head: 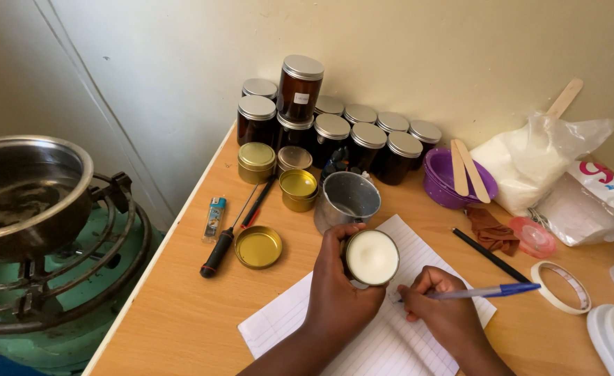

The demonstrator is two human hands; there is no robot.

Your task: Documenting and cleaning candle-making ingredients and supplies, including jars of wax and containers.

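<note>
My left hand (pixel 338 292) grips a small round tin (pixel 371 257) filled with a pale cream-coloured solid, held above a sheet of lined paper (pixel 373 327). My right hand (pixel 446 306) rests on the paper and holds a blue pen (pixel 488 291), its tip pointing left toward the tin. Just beyond the tin stands a metal cup (pixel 347 200).
Several dark amber jars (pixel 335 132) with silver lids stand against the wall, with gold tins (pixel 298 188) and a loose gold lid (pixel 258 246) in front. A screwdriver (pixel 227 240), lighter (pixel 214 216), purple bowl (pixel 438 181), powder bags (pixel 530 163), tape roll (pixel 561 285) lie about. A pot on a gas stove (pixel 35 237) stands left.
</note>
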